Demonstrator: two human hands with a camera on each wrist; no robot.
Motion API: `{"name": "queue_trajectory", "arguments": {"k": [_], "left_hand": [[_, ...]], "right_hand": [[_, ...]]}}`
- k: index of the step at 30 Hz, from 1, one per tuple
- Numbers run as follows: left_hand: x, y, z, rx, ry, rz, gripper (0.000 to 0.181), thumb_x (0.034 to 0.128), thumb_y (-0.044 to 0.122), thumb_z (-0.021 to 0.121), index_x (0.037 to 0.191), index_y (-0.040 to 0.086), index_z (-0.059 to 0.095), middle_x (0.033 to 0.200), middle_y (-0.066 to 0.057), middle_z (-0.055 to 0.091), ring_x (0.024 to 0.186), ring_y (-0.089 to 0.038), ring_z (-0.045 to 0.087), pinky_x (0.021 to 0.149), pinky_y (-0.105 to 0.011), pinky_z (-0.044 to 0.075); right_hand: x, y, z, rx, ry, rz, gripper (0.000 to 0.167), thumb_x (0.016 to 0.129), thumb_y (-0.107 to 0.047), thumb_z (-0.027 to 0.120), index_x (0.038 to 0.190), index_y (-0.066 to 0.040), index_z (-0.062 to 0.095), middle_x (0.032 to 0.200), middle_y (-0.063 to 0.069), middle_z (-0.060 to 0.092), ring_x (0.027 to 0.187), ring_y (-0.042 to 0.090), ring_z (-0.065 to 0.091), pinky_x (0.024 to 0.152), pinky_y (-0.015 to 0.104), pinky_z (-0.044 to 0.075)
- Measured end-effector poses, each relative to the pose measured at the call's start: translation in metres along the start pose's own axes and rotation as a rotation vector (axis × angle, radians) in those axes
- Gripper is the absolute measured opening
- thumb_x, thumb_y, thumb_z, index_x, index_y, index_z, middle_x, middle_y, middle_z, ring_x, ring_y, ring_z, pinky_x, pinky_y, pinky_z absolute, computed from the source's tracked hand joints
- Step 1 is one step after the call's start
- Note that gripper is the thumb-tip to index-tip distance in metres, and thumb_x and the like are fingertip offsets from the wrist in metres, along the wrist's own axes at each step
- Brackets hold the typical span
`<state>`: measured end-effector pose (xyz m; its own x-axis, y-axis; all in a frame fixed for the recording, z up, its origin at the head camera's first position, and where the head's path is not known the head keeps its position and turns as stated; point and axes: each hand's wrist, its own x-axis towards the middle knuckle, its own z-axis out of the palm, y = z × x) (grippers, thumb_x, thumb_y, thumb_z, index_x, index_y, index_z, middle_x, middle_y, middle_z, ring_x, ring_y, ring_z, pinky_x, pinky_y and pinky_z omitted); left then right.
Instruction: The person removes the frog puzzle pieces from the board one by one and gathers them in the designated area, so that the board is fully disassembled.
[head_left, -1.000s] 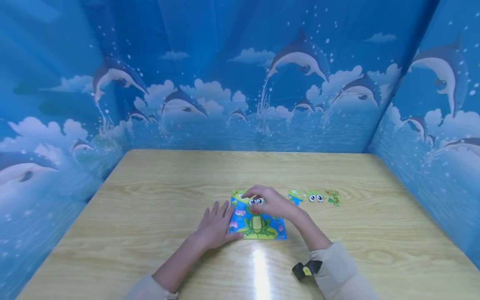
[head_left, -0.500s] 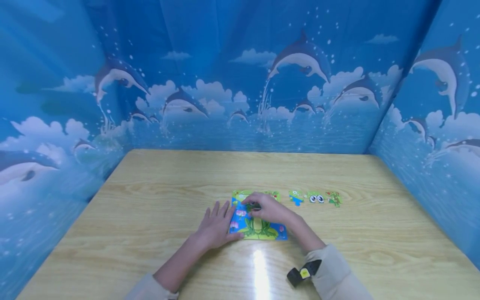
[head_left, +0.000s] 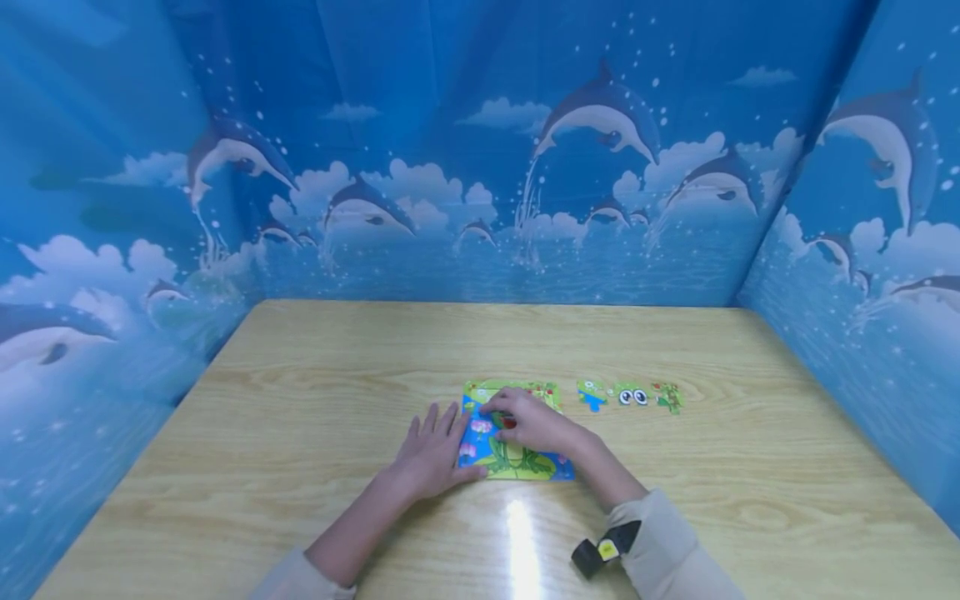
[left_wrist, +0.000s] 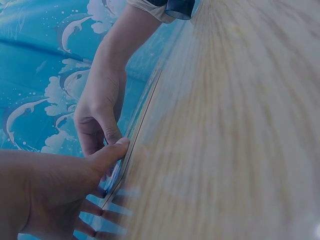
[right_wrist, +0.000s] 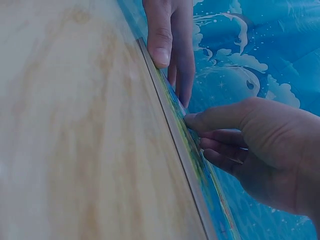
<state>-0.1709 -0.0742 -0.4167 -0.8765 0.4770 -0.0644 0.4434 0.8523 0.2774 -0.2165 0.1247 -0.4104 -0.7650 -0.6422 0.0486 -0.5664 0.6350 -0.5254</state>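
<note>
Frog puzzle (head_left: pixel 521 471) under my right hand (head_left: pixel 534 422), beside my left hand (head_left: pixel 431 458)

Left fingers lie spread and unclenched, thumb on its corner; right fingers bend over it, whether pinching anything I can't tell; a firm left thumb should stop sliding; loose pieces (head_left: pixel 632 395) lie right of both hands.

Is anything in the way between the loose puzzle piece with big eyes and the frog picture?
Yes: a flat blue-and-green puzzle piece lies on the pale wooden table between the green piece with big white eyes and the rectangular blue frog puzzle. The person's right hand covers part of that puzzle.
</note>
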Motion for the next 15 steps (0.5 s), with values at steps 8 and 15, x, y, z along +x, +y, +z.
{"name": "queue_trajectory", "arguments": {"k": [8,15], "left_hand": [[-0.0012,0.0008,-0.0015,0.001,-0.01,0.0,0.086,0.0843,0.058,0.052,0.143,0.001,0.027,0.146,-0.023,0.022,0.131,-0.047,0.014,0.102,-0.06,0.016],[-0.0016,0.0003,-0.0016,0.004,-0.012,-0.001,0.085,0.0844,0.058,0.052,0.143,0.001,0.027,0.146,-0.023,0.022,0.13,-0.047,0.015,0.103,-0.06,0.016]], "right_hand": [[0.0004,0.0001,0.0012,0.014,0.01,-0.013,0.04,0.083,-0.011,0.068,0.122,-0.008,0.058,0.113,0.006,0.053,0.09,0.016,0.055,0.077,0.029,0.048],[0.0009,-0.0001,0.0012,0.013,0.0,-0.014,0.042,0.083,-0.011,0.068,0.123,-0.007,0.056,0.115,0.008,0.053,0.091,0.016,0.055,0.077,0.028,0.048]]}}
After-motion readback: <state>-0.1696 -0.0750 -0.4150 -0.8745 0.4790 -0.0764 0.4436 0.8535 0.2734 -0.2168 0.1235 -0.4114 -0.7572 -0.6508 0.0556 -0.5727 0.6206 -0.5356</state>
